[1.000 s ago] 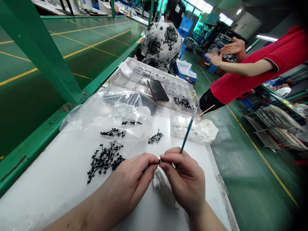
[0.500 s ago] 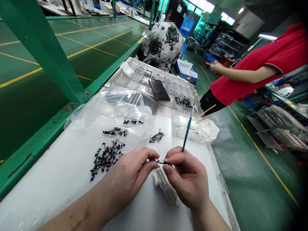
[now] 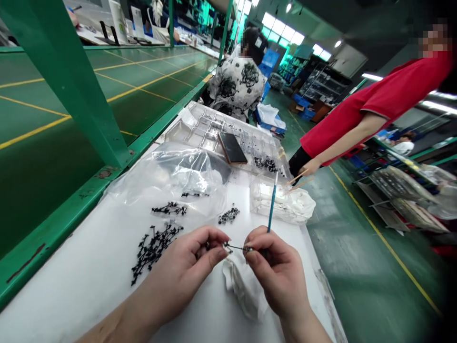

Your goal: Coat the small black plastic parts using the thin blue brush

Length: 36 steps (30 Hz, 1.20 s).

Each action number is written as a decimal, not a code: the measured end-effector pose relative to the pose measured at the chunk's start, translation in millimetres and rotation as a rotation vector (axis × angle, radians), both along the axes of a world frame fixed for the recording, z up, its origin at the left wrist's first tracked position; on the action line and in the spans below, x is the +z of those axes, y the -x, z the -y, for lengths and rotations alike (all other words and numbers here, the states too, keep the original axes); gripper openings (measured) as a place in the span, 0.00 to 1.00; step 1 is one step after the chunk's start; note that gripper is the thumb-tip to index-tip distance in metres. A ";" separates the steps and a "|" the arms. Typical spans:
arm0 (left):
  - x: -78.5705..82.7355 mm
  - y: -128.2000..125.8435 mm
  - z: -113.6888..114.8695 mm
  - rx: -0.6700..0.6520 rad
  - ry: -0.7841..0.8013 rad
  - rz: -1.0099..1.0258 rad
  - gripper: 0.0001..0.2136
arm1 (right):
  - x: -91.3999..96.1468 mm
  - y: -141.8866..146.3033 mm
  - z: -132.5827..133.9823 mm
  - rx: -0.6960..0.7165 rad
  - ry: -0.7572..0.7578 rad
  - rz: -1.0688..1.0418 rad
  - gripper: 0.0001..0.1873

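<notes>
My left hand point(image 3: 180, 269) and my right hand point(image 3: 278, 276) meet above a white work surface point(image 3: 89, 281). Between their fingertips stretches a thin black moulded piece point(image 3: 237, 248), pinched at both ends. My right hand also grips a slim blue-handled brush point(image 3: 272, 209), its tip pointing up. A crumpled white cloth point(image 3: 243, 290) lies beneath my hands. Left of my left hand is a heap of black moulded sprigs point(image 3: 153, 251). Small ringed parts point(image 3: 228, 216) sit just beyond.
A clear plastic bag point(image 3: 171, 178) and a clear compartment tray point(image 3: 210, 125) with a phone point(image 3: 232, 148) lie farther along. A clear box of white cloth point(image 3: 282, 202) holds wooden sticks. A person in red point(image 3: 367, 114) stands right; a floral-clothed person point(image 3: 235, 88) sits beyond. A green frame point(image 3: 67, 81) runs left.
My hands have drawn slightly apart, and the thin black piece now shows longer between them. The view has swung a little. The person in red has lowered their hands.
</notes>
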<state>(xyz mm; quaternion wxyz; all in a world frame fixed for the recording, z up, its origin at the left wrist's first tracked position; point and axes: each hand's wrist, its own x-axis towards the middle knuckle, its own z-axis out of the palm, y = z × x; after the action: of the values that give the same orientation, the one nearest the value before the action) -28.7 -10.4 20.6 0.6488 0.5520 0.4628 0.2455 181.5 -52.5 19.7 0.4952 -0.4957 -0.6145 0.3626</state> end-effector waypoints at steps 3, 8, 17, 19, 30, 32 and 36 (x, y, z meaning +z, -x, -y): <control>-8.8 -1.1 -1.8 -0.024 0.120 0.117 0.17 | 29.2 -16.2 -32.5 -0.219 -0.051 0.312 0.07; -20.8 -2.3 0.5 0.046 0.131 0.320 0.15 | 58.5 -63.2 -131.5 -0.666 -0.126 0.669 0.16; -14.4 -2.7 1.1 0.087 0.259 0.534 0.13 | 18.1 -30.7 -57.2 -0.493 -0.223 0.679 0.14; -14.4 -3.1 -0.2 0.094 0.256 0.496 0.14 | 14.3 -23.1 -36.7 -0.401 -0.278 0.655 0.10; -22.7 -4.4 -1.1 0.060 0.239 0.348 0.23 | 5.0 27.5 16.9 -0.007 -0.237 0.360 0.08; -20.8 -1.6 -0.2 0.010 0.228 0.309 0.23 | -9.4 50.1 23.4 -0.001 -0.202 0.228 0.05; -16.5 1.0 0.8 -0.106 0.236 0.396 0.18 | -21.8 69.8 22.2 -0.011 -0.217 0.170 0.03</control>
<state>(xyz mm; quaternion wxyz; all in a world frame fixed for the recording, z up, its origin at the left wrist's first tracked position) -29.7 -11.2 4.1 0.7989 0.4368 0.3226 0.2585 111.7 -74.7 -2.2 0.4940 -0.4716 -0.6871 0.2477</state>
